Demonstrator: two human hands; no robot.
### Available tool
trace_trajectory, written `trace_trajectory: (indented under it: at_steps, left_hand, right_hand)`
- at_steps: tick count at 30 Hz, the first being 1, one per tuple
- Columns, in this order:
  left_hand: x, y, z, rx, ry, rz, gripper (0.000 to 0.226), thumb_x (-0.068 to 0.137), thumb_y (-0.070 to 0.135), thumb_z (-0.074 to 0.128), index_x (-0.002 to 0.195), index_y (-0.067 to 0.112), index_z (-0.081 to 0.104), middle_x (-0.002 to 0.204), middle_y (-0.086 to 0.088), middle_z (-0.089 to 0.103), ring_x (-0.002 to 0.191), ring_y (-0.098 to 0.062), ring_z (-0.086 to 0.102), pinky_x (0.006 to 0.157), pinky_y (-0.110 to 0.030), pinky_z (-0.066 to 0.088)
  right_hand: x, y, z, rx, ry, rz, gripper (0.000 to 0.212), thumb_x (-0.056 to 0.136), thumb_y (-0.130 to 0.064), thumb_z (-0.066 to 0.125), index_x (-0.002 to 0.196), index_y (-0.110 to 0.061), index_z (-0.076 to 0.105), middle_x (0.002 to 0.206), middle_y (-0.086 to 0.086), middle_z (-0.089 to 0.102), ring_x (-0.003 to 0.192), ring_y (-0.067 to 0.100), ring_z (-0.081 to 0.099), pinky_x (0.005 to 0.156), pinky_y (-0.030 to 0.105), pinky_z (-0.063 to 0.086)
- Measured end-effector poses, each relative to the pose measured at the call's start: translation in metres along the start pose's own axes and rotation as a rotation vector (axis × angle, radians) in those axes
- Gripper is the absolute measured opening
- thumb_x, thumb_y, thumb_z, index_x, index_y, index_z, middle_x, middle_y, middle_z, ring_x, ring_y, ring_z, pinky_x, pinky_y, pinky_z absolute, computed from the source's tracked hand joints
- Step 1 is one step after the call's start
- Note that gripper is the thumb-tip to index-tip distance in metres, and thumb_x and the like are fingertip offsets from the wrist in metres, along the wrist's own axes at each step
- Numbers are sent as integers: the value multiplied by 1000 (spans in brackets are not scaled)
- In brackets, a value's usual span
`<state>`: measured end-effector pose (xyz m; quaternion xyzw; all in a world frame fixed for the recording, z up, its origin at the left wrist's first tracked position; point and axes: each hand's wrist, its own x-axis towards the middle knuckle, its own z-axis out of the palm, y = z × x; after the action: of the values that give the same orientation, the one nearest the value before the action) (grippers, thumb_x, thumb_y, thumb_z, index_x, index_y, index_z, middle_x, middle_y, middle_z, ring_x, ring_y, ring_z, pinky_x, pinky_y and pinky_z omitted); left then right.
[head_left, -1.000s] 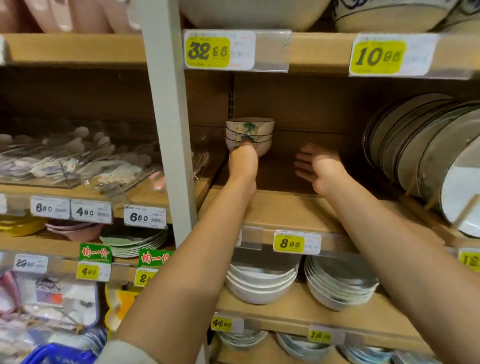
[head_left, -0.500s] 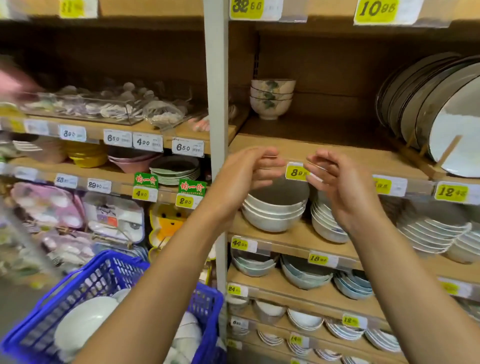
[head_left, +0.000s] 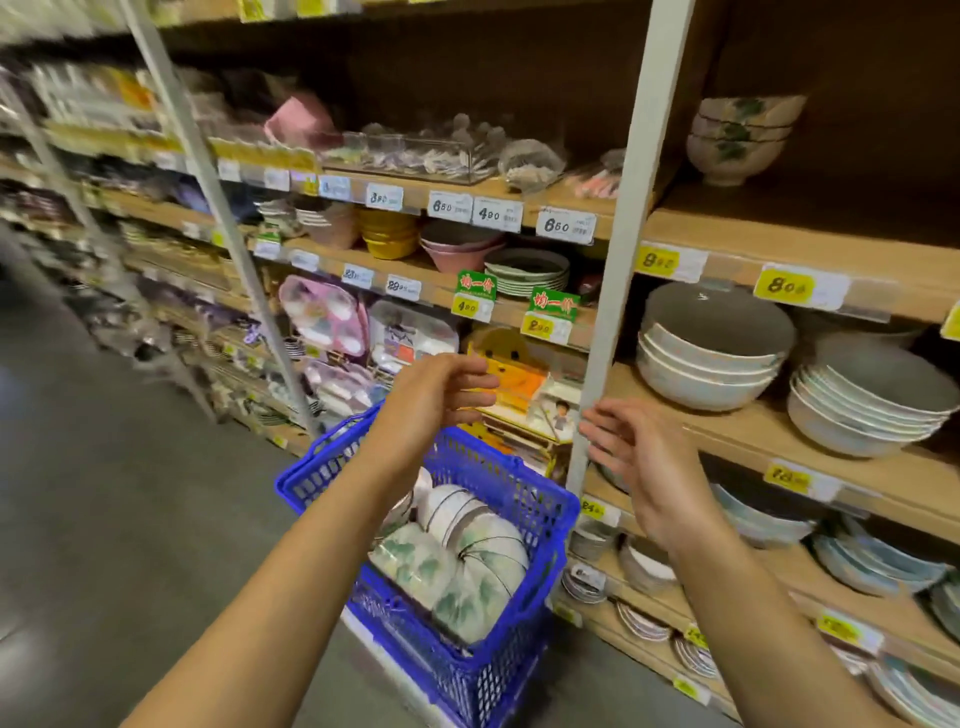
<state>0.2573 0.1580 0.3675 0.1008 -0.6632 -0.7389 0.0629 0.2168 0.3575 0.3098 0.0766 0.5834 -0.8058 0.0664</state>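
Wooden shelves on pale uprights; grey, perhaps concrete, floor.

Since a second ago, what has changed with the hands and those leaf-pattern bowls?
The left hand let go of the stack of three bowls on the shelf. It and the right hand drew back and down, and are now empty above the blue basket. The stack stayed put on the shelf, and the basket's leaf-pattern bowls lie as before.

Warm indoor light from above, moderately bright; upper shelf recesses sit in deep shadow. Heavy motion blur across left side and floor; centre and right sharper. Wide-angle bending of uprights toward edges. No strong glare; price tags readable.
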Motion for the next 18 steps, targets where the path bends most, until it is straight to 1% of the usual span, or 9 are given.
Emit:
trace_trajectory:
  at_steps: [3,6,8,10,13,15,18]
  left_hand:
    - [5,-9,-45,-3,47,-40,25,96,16,43,95,7,66,93,-11,74,76,-17,69,72,-29,53]
    - [17,-22,-103,6,94,-87,26,95,17,43,97,6,67,89,-8,75,75,-17,69,74,-30,54]
    - [27,-36,-141,25,129,-142,26,95,16,43,95,6,66,85,-6,75,73,-17,68,68,-28,52]
    - [39,-53,-176,56,144,-208,26,96,15,42,95,6,66,86,-9,74,71,-17,67,62,-25,49]
    - [59,-80,-220,155,132,-291,23,94,16,44,89,7,65,82,-8,73,71,-21,65,62,-28,46]
    - [75,-96,-241,203,134,-325,21,92,16,45,85,7,63,79,-8,68,66,-21,58,61,-29,42]
    - [101,-116,-261,288,119,-371,16,89,13,42,78,11,54,76,-10,57,64,-21,49,60,-31,35]
  right_hand:
    - [3,25,23,-48,-10,35,18,96,-16,53,98,-12,70,95,7,76,91,19,73,81,32,55]
    - [9,57,62,-110,-6,63,19,97,-16,52,96,-12,70,91,6,77,89,18,73,80,32,55]
    - [14,79,88,-150,-9,88,20,98,-16,51,96,-12,70,92,7,76,89,19,73,79,32,55]
    - [20,102,114,-167,11,124,19,97,-17,52,96,-11,70,92,8,76,88,19,72,79,32,56]
    - [30,135,146,-221,62,184,16,95,-20,56,96,-12,70,91,6,75,86,17,72,69,29,54]
    - [39,155,163,-256,86,234,14,94,-22,58,97,-13,69,94,6,74,88,19,71,71,31,53]
    - [55,182,181,-291,118,313,13,95,-20,56,97,-12,66,95,7,72,90,21,69,77,34,54]
